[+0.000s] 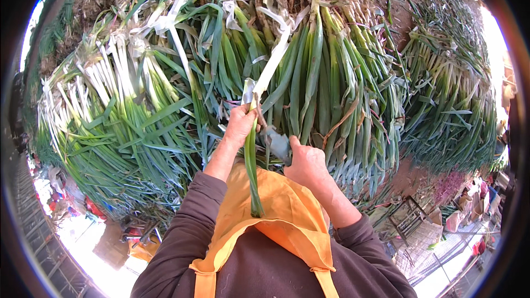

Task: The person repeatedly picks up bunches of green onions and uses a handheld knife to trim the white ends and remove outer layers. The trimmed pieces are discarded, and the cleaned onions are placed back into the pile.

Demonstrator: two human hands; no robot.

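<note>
My left hand (241, 123) is closed around a green onion (267, 68) just below its white stalk; the green leaves hang down over my orange apron (285, 196). In my right hand (306, 161) is a blade-like tool (276, 144) with a blue-grey part, held beside the onion; its handle is mostly hidden in the fingers. Behind both hands lie many long green onions (316, 62) with brown roots at the top. To the left is a heap of onions with bare white stalks (120, 66).
Another pile of green onions (447, 103) lies at the right, past bare brown ground (391, 16) with leaf scraps. More rooted onions (62, 41) are at the upper left. A metal frame (408, 219) and boxes stand at the lower right.
</note>
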